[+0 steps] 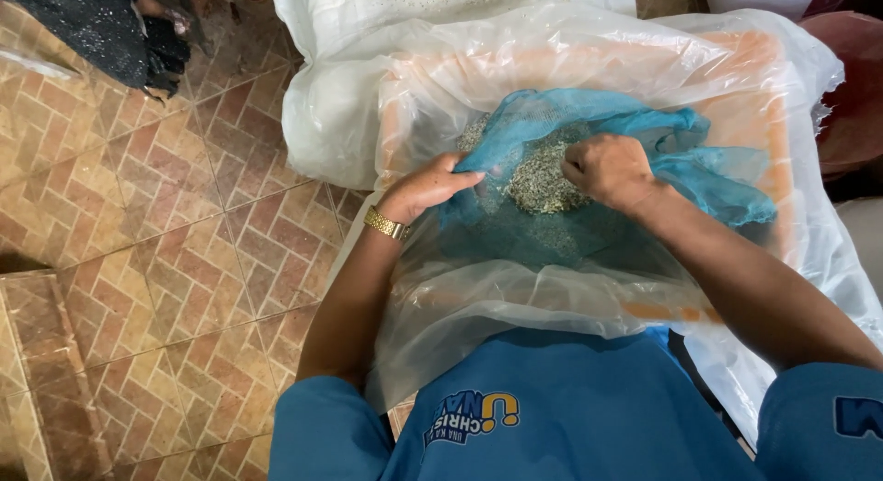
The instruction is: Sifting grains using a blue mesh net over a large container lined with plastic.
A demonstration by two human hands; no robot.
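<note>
A blue mesh net (644,159) lies inside a large clear plastic bag (515,297) that lines an orange basin (763,95). A heap of small grey-green grains (543,173) rests in the net. My left hand (428,187), with a gold watch on its wrist, pinches the net's left edge. My right hand (607,168) is closed in a fist and presses on the grains and net at the heap's right side.
Behind the basin stands a white sack (340,95) with more pale grain at its top. A brown tiled floor (138,260) spreads to the left. Dark glittery cloth (101,30) lies at the top left. A dark red chair (855,85) stands at the right edge.
</note>
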